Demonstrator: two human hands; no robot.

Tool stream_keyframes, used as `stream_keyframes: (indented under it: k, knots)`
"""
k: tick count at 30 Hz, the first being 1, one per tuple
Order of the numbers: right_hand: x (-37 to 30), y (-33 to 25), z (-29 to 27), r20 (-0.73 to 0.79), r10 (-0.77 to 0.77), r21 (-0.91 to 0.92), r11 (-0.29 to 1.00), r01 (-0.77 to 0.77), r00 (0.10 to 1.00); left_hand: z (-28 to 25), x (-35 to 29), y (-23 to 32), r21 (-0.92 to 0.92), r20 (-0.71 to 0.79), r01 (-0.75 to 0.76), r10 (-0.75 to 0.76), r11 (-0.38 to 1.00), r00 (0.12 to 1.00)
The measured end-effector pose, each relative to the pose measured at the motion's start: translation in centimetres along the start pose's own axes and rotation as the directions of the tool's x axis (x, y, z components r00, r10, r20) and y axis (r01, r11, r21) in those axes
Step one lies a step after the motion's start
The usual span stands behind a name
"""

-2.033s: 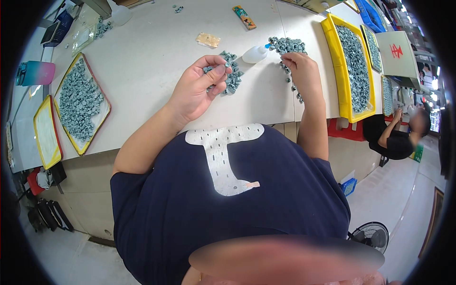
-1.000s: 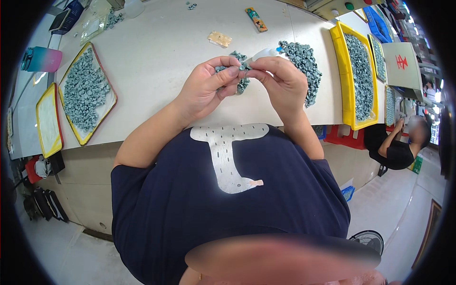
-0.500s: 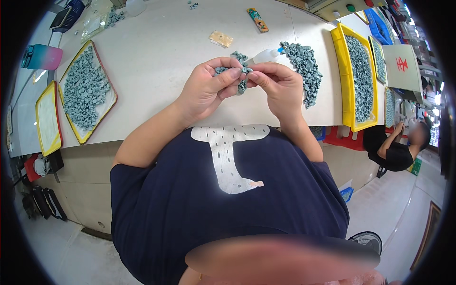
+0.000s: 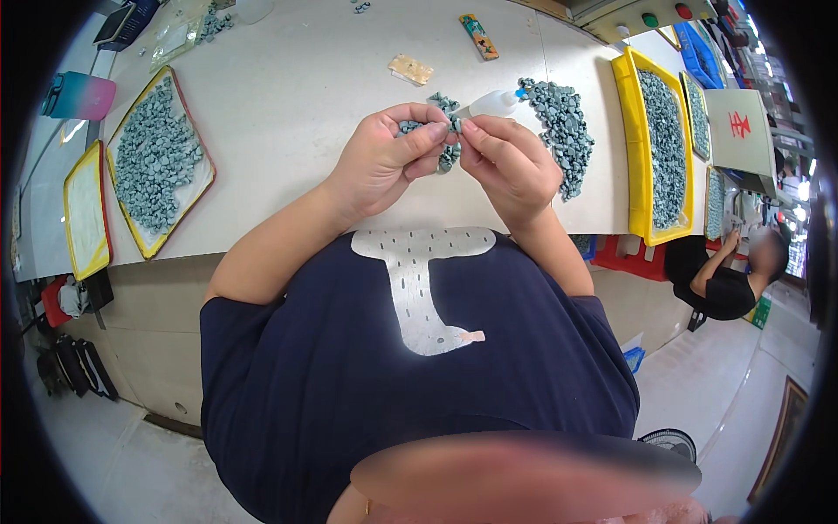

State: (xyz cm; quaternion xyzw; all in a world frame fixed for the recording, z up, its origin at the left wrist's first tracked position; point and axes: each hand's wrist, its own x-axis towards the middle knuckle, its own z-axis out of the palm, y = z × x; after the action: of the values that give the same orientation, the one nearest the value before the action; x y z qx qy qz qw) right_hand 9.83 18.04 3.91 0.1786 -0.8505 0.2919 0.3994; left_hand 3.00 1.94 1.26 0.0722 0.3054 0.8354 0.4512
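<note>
A small grey-green piece (image 4: 455, 126) is pinched where the fingertips of both hands meet, above the near part of the table. My left hand (image 4: 397, 157) is closed, thumb and forefinger at that piece. More grey-green pieces (image 4: 408, 127) show inside the curl of its fingers. My right hand (image 4: 513, 166) pinches the same piece from the other side with thumb and forefinger. Just behind the fingers lies a small heap of like pieces (image 4: 443, 101). Beside it a white squeeze bottle (image 4: 494, 103) with a blue tip lies on its side. What shape the held piece has is too small to tell.
A larger pile of pieces (image 4: 563, 131) lies right of my hands. Farther right stands a full yellow bin (image 4: 639, 175). At left are a piece-covered tray (image 4: 209, 170), a second tray (image 4: 85, 214) and a teal-pink bottle (image 4: 92, 96). Another person (image 4: 724, 275) sits far right.
My right hand has turned slightly, its fingers now more curled over and closer to the left fingertips. The left hand has hardly moved.
</note>
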Motion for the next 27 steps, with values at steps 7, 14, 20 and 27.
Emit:
stream_keyframes:
  k: [7, 14, 20, 27]
  knots:
    - [-0.2, 0.4, 0.2, 0.018, -0.019, 0.013, 1.000, 0.018, 1.000, 0.1, -0.2, 0.3, 0.025, 0.008, -0.027, 0.027, 0.999, 1.000]
    - [-0.4, 1.2, 0.4, 0.015, -0.026, 0.100, 0.995, 0.025, 1.000, 0.3, -0.7, 0.4, 0.483, -0.017, -0.191, 0.227, 0.855, 0.974]
    - [-1.0, 1.0, 0.2, 0.061, 0.187, 0.192, 0.962, -0.196, 0.980, 1.2, -0.8, 0.1, 0.790, 0.127, -0.417, 0.546, 0.450, 0.828]
    - [-1.1, 0.6, 0.7, 0.021, 0.219, 0.186, 0.958, -0.219, 0.975, 1.0, -0.5, -0.2, 0.844, 0.379, -0.536, 0.679, 0.026, 0.629]
